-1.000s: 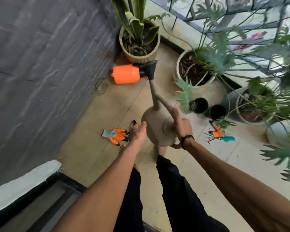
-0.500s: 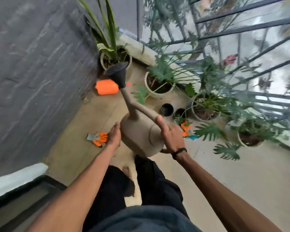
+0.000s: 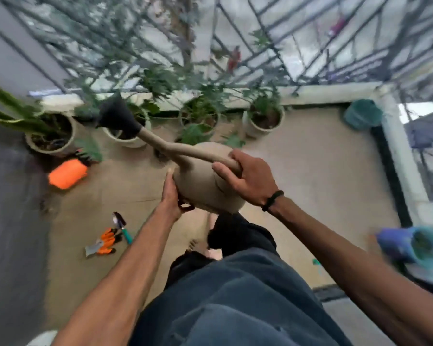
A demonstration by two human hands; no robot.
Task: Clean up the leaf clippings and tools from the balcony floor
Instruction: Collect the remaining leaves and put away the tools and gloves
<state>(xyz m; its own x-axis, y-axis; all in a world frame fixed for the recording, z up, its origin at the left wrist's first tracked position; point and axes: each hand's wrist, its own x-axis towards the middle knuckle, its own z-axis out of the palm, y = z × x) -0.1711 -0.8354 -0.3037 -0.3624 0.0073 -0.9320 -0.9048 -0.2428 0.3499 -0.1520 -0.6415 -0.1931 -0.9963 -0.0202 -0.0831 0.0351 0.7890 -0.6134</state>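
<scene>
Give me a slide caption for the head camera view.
Both hands carry a tan watering can above scattered tools on the balcony floor.

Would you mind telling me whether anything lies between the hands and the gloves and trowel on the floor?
Yes: both the left hand and right hand hold the watering can. The gloves and trowel lie unobstructed on the floor.
</scene>
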